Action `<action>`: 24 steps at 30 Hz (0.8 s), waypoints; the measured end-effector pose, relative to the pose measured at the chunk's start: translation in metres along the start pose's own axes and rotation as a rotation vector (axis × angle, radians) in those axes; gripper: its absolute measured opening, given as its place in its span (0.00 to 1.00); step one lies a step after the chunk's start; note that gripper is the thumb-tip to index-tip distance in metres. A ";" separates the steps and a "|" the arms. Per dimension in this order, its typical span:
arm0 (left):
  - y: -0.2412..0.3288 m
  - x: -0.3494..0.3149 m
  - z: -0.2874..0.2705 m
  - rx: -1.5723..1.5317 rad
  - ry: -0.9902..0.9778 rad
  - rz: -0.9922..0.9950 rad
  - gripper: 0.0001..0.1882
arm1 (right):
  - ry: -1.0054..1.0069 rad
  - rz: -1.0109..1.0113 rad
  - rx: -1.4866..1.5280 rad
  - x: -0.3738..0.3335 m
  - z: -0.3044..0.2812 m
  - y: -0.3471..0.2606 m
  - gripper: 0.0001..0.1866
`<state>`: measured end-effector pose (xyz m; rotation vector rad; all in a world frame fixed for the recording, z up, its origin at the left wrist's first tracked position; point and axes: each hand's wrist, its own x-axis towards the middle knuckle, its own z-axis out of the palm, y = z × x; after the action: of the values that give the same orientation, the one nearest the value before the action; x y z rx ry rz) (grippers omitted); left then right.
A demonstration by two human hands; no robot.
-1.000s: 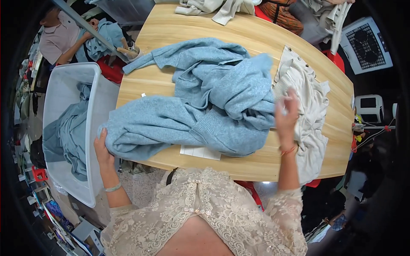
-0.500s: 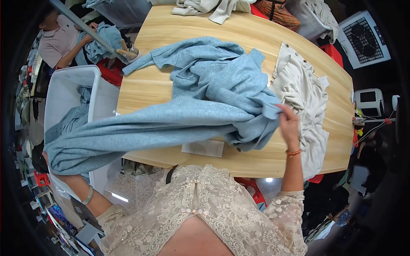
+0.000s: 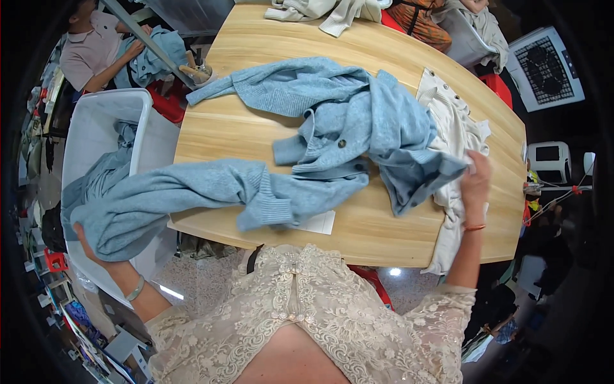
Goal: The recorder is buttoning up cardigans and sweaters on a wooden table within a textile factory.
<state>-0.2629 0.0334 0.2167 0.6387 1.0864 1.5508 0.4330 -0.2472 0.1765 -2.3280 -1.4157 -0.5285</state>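
A light blue knitted cardigan [image 3: 400, 118] with dark buttons lies rumpled across the table. My right hand [image 3: 474, 179] is closed on its edge at the right, slightly blurred. More blue knit [image 3: 173, 192] with ribbed ends stretches left past the table's edge. My left hand [image 3: 89, 246] holds its bunched end above the white bin; the fingers are mostly hidden under the fabric. I cannot tell whether both lengths are one garment. Under and beside my right hand lies a cream buttoned cardigan [image 3: 448, 227].
The wooden table [image 3: 230, 137] has curved edges. A white bin [image 3: 144, 128] with blue knitwear stands at its left. At the far edge lies another cream garment [image 3: 342, 16]. A co-worker [image 3: 96, 48] handles blue knitwear at the upper left. A white card [image 3: 320, 223] lies near the front edge.
My right hand has moved right, pulling the cardigan's edge with it. The taut blue length in front has dropped and slackened, baring ribbed ends and buttons. My left hand has hardly moved.
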 end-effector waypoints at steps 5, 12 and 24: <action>-0.052 -0.041 0.028 0.190 -0.247 -0.049 0.32 | -0.634 0.000 0.772 -0.065 0.083 -0.174 0.21; -0.052 -0.063 0.067 0.461 -0.630 0.009 0.29 | -1.041 -0.058 0.531 -0.098 0.164 -0.286 0.33; -0.060 0.052 0.048 0.400 -0.467 0.547 0.17 | 0.482 0.159 0.848 0.064 -0.038 -0.080 0.13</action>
<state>-0.2085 0.0972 0.1773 1.5904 0.9006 1.5170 0.3834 -0.1829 0.2496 -1.4840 -0.9468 -0.3157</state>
